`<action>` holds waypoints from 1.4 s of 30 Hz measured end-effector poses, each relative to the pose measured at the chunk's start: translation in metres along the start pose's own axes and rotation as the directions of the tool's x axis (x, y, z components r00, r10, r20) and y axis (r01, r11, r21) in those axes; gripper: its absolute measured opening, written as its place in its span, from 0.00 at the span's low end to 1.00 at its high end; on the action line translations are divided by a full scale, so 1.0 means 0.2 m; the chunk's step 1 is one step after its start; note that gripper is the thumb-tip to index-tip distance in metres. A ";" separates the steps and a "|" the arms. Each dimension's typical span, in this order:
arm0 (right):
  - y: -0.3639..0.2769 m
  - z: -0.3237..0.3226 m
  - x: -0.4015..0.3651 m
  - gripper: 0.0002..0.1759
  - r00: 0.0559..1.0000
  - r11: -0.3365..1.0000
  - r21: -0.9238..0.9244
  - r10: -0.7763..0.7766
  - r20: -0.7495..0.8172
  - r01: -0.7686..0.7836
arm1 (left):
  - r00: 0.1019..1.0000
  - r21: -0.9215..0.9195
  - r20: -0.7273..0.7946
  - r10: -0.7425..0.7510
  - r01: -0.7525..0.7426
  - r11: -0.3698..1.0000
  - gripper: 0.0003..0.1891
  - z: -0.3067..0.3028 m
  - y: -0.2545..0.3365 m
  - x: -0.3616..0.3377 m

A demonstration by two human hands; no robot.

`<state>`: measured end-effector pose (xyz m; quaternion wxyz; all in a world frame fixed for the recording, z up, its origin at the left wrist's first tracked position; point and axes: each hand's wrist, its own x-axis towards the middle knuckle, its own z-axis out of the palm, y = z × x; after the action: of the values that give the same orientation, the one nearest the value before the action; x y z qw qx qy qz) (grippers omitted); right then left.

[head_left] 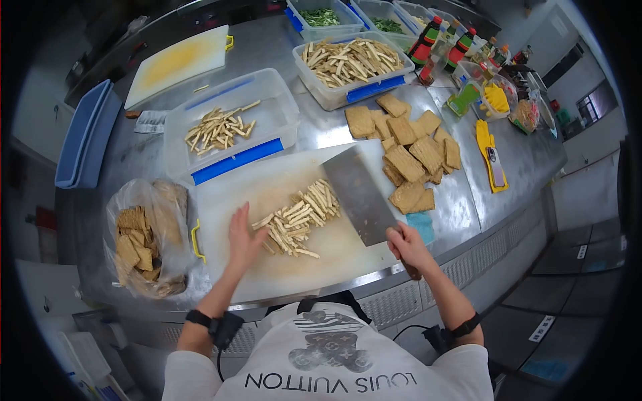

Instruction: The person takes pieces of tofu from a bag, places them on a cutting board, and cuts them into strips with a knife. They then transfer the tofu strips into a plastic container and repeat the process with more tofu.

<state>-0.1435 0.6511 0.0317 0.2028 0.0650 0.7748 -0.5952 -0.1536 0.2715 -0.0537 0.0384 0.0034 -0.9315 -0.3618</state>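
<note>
Cleaver (358, 194) in my right hand (408, 246), fist closed round the handle. Blade lies broad side up over the right part of the white cutting board (267, 281), well clear of my left hand; can't tell if it touches the board. Left hand (245, 240) open, fingers spread, holding nothing, over the board's left part. Thumb is right beside the left end of the cut strips (304, 217); can't tell if they touch.

Cut strips: loose pile mid-board, pale insides, tan edges, between left hand and blade. Yellow handle (196, 240) on the board's left edge.

Beyond the board: clear bin (267, 100) with a blue latch, small heap of strips inside. Past it to the right, second clear bin (324, 97), piled high with the same strips. Brown slabs (408, 150) in a loose stack on the steel table (468, 217), right of the blade. Blue cloth (421, 224) just below the stack, near my right hand. Plastic bag (164, 234) with more brown slabs, left of the board.

Far left: nested blue tubs (83, 134). Another board (200, 47), yellow-stained, behind the first bin. Far right: yellow-edged tool (491, 157) flat on the table, sauce bottles (424, 43) further back.
</note>
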 end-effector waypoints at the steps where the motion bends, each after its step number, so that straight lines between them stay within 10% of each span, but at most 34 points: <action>1: 0.03 -0.02 0.03 0.07 0.984 0.952 0.255 0.177 -0.013 -0.168 | 0.999 0.092 -0.040 0.013 -0.009 0.996 0.44 0.07 0.01 -0.06; 16: 0.28 0.41 0.08 0.08 0.907 0.899 0.240 0.286 0.310 -0.366 | 0.951 -0.139 -0.307 -0.045 0.001 0.990 0.45 0.33 0.33 -0.06; 19: 0.22 0.55 0.05 0.09 0.888 0.897 0.243 0.265 0.376 -0.371 | 0.930 -0.318 -0.280 -0.238 0.144 0.937 0.40 0.30 0.36 -0.07; 29: -0.08 0.65 0.04 0.08 0.895 0.866 0.306 0.290 0.339 -0.396 | 0.893 -0.471 -0.407 -0.193 -0.025 0.882 0.33 0.05 0.48 0.07; 38: -0.84 0.82 0.40 0.06 0.967 0.957 0.286 -0.122 0.225 0.054 | 0.906 -0.521 -0.401 -0.139 -0.101 0.848 0.35 -0.52 0.45 0.77; 42: -0.97 0.90 0.57 0.06 0.961 0.965 0.052 -0.261 0.086 0.258 | 0.912 -0.831 -0.302 -0.279 -0.108 0.545 0.34 -0.54 0.21 0.94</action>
<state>-0.2699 0.4088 0.1228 0.1572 -0.0604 0.7543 -0.6346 -0.3324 0.2220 0.0671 0.2066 0.1052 -0.6167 -0.7522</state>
